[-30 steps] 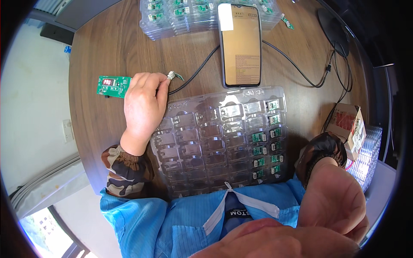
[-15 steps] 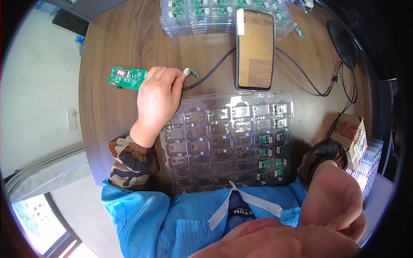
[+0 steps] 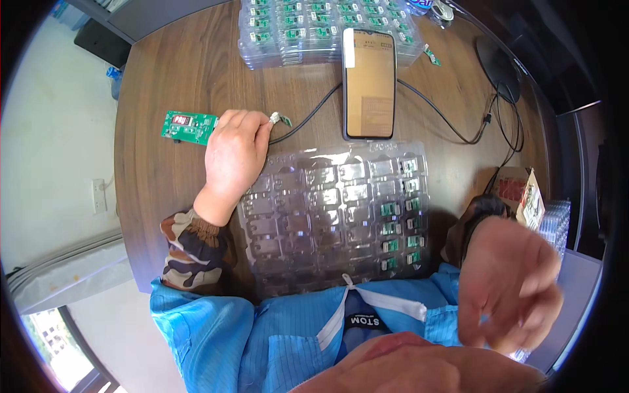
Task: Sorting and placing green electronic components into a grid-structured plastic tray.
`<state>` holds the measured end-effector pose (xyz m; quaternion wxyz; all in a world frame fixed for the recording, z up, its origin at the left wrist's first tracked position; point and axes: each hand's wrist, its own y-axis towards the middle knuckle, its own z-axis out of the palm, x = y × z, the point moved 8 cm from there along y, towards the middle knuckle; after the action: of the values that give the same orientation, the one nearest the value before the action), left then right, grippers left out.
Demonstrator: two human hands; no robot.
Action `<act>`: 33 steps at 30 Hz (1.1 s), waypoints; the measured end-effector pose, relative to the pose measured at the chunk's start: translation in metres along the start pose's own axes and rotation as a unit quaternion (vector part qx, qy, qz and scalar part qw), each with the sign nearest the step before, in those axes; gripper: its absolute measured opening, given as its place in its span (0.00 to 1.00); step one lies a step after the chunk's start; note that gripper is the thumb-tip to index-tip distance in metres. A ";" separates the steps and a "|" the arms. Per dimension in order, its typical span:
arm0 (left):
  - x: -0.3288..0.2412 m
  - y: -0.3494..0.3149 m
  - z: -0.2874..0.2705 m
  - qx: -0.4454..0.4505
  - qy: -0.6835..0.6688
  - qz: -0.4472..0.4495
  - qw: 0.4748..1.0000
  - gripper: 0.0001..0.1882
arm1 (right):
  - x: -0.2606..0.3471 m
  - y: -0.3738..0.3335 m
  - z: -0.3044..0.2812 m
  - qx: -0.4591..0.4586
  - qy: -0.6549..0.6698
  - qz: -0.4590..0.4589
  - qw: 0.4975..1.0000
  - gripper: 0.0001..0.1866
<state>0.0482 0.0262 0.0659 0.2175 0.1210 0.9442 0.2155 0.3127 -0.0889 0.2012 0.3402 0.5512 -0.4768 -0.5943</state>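
My left hand (image 3: 236, 147) rests on the table with its fingers closed on a small white connector (image 3: 274, 118). A little green circuit board (image 3: 285, 121) sticks out beyond that connector. Under and beside the fingers lies a larger green circuit board (image 3: 186, 128) with a lit red display; its right end is hidden by the hand. My right hand (image 3: 508, 285) is raised at the lower right, close to the camera. Its fingers are bent and blurred, so anything in them is hidden. Between my arms lies a clear plastic tray (image 3: 298, 268), with small green boards (image 3: 390, 228) in its right-hand columns.
Stacked clear trays (image 3: 262, 56) filled with small boards stand at the back. A phone (image 3: 370, 85) lies in front of them, with a black cable (image 3: 442, 118) running beside it. A loose small board (image 3: 432, 55) lies at the back right. An open cardboard box (image 3: 517, 190) stands at the right.
The whole view has shifted, moving the table things slightly left. My right hand has turned and its fingers have moved. My left hand keeps its hold beside the larger board.
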 end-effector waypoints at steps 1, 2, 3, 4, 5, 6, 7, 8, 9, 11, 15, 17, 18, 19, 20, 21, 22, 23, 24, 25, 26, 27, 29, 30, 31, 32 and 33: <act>0.003 -0.003 0.000 0.000 0.003 -0.003 1.000 0.03 | -0.005 0.001 0.009 -0.028 0.007 0.004 1.000 0.13; 0.005 -0.005 0.001 -0.006 0.006 -0.003 1.000 0.03 | 0.000 0.002 0.007 -0.030 0.009 0.005 0.999 0.13; 0.007 -0.005 0.001 -0.013 -0.001 0.004 1.000 0.03 | -0.003 0.007 0.017 0.070 0.001 0.059 0.996 0.14; 0.007 -0.003 0.000 -0.014 -0.004 0.010 1.000 0.03 | -0.008 0.005 0.024 0.166 -0.010 0.114 0.979 0.15; 0.009 -0.003 0.000 -0.013 -0.005 0.009 1.000 0.03 | -0.003 0.003 0.017 0.167 -0.016 0.112 0.979 0.15; 0.003 0.001 0.002 -0.011 -0.013 0.014 1.000 0.03 | 0.002 -0.001 0.008 0.214 -0.041 0.117 0.969 0.15; 0.004 -0.001 0.000 -0.012 -0.007 0.013 1.000 0.03 | 0.004 -0.010 0.002 0.248 -0.051 0.122 0.960 0.15; 0.006 -0.003 -0.001 -0.015 0.001 0.013 1.000 0.04 | 0.002 -0.015 -0.005 0.306 -0.078 0.173 0.933 0.14; 0.007 -0.003 -0.001 -0.018 0.002 0.015 1.000 0.04 | 0.004 -0.020 -0.014 0.365 -0.110 0.222 0.898 0.13; 0.008 -0.003 0.002 -0.022 0.004 0.020 1.000 0.04 | 0.012 -0.029 -0.034 0.405 -0.169 0.258 0.861 0.11; 0.006 -0.003 0.004 -0.023 0.003 0.020 1.000 0.04 | 0.034 -0.055 -0.094 0.476 -0.327 0.361 0.732 0.06; 0.004 -0.004 -0.002 -0.029 0.005 0.025 0.999 0.04 | 0.042 -0.048 -0.113 0.479 -0.385 0.408 0.675 0.05; 0.004 -0.003 -0.001 -0.031 0.008 0.028 0.999 0.04 | 0.044 -0.053 -0.129 0.479 -0.436 0.455 0.611 0.05; 0.005 -0.003 -0.001 -0.029 0.009 0.032 0.999 0.04 | 0.048 -0.063 -0.150 0.482 -0.452 0.498 0.561 0.07; 0.007 -0.004 0.000 -0.024 0.014 0.025 0.999 0.05 | 0.053 -0.066 -0.156 0.479 -0.452 0.502 0.561 0.07; 0.006 -0.002 0.005 -0.018 0.013 0.021 1.000 0.05 | 0.059 -0.072 -0.167 0.493 -0.477 0.511 0.518 0.09; 0.006 -0.002 0.007 -0.017 0.011 0.024 1.000 0.05 | 0.064 -0.079 -0.177 0.506 -0.498 0.519 0.476 0.11; 0.008 -0.002 0.009 -0.017 0.013 0.023 0.999 0.05 | 0.070 -0.091 -0.187 0.531 -0.485 0.518 0.463 0.16; 0.011 -0.003 0.008 -0.020 0.019 0.019 0.999 0.05 | 0.073 -0.100 -0.189 0.530 -0.481 0.519 0.466 0.16; 0.013 -0.003 0.009 -0.021 0.025 0.016 0.999 0.05 | 0.075 -0.111 -0.191 0.538 -0.485 0.524 0.448 0.18; 0.012 -0.002 0.011 -0.028 0.023 0.023 0.999 0.05 | 0.075 -0.121 -0.194 0.546 -0.487 0.528 0.431 0.20; 0.013 -0.002 0.009 -0.035 0.024 0.026 0.999 0.05 | 0.076 -0.129 -0.200 0.557 -0.489 0.533 0.407 0.23; 0.010 -0.001 0.008 -0.040 0.016 0.034 0.998 0.05 | 0.077 -0.132 -0.204 0.559 -0.489 0.526 0.415 0.23; 0.009 0.000 0.011 -0.031 0.015 0.029 0.999 0.05 | 0.077 -0.135 -0.206 0.554 -0.500 0.520 0.415 0.24; 0.008 0.000 0.011 -0.035 0.021 0.032 0.999 0.05 | 0.075 -0.140 -0.209 0.553 -0.501 0.533 0.399 0.24; 0.011 -0.001 0.009 -0.037 0.034 0.022 0.998 0.05 | 0.073 -0.146 -0.207 0.556 -0.490 0.532 0.410 0.24; 0.011 0.000 0.012 -0.039 0.026 0.024 0.999 0.05 | 0.071 -0.154 -0.214 0.569 -0.493 0.537 0.380 0.24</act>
<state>0.0439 0.0343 0.0524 0.1926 0.1297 0.9372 0.2603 0.5296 -0.1477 0.0460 -0.1008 -0.1464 -0.9831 -0.0435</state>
